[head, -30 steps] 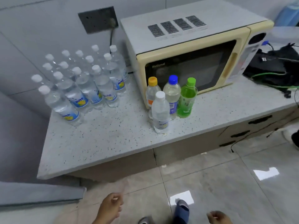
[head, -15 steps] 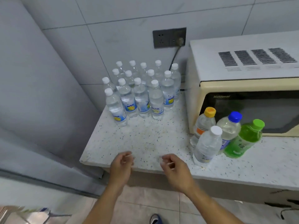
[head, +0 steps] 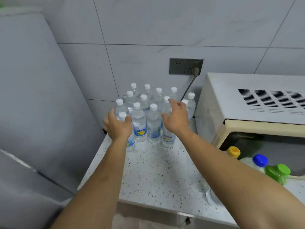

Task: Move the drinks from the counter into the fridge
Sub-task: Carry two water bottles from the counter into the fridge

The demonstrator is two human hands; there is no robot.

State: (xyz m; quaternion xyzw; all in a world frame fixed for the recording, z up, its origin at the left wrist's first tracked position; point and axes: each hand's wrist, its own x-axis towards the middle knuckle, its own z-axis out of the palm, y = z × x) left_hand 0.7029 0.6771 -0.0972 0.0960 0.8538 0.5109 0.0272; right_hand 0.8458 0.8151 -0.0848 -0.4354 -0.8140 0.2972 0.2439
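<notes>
Reaching with spread fingers, both hands, left (head: 118, 125) and right (head: 175, 118), touch white-capped water bottles (head: 153, 124).

Water bottles (head: 140, 124): blue-and-yellow labels carry print, too blurred to read. Microwave (head: 250, 103): small pale brand lettering along top edge of the dark door, illegible at this angle. Coloured-cap bottles (head: 260, 161): labels hidden. No readable text, numbers or signs
</notes>
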